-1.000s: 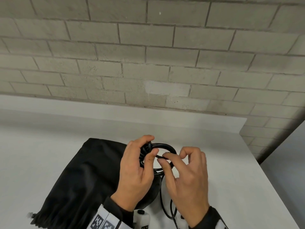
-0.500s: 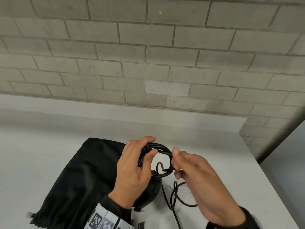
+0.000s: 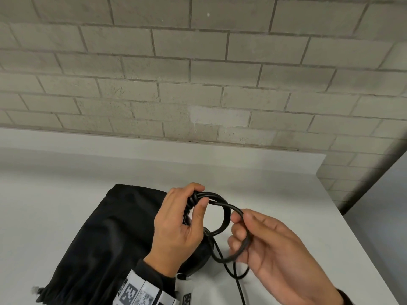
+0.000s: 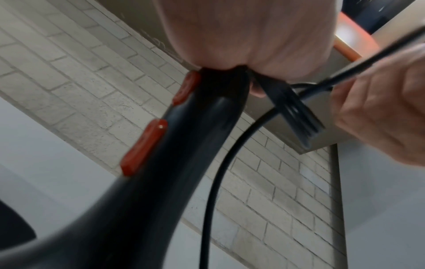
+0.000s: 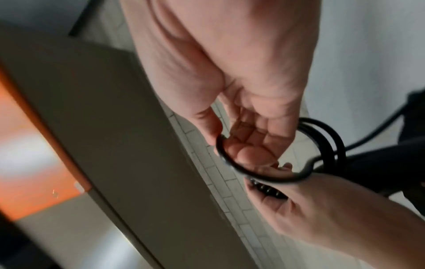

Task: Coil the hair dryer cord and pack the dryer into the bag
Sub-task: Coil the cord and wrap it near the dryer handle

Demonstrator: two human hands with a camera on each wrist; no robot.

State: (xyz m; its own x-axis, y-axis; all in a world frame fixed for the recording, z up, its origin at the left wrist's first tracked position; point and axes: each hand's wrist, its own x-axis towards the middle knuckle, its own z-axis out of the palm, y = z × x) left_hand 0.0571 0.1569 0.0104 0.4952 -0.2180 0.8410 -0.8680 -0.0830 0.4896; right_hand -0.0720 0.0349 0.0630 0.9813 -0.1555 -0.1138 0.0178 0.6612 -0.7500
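While the cord (image 3: 222,203) loops out rightward from the left hand (image 3: 178,227), whose grip is closed round the gathered coils, the right hand (image 3: 275,256) pinches the newest loop. The slack trails down over the worktop (image 3: 286,194); the bag (image 3: 99,238) lies just left.

Both my hands are bare: left hand (image 3: 176,225), right hand (image 3: 275,256). Dark long sleeves on both arms; right cuff (image 3: 343,297) barely in frame. Left wrist has a white band (image 3: 145,294) of square panels printed with black-and-white fiducial markers, over the left sleeve (image 3: 154,275).
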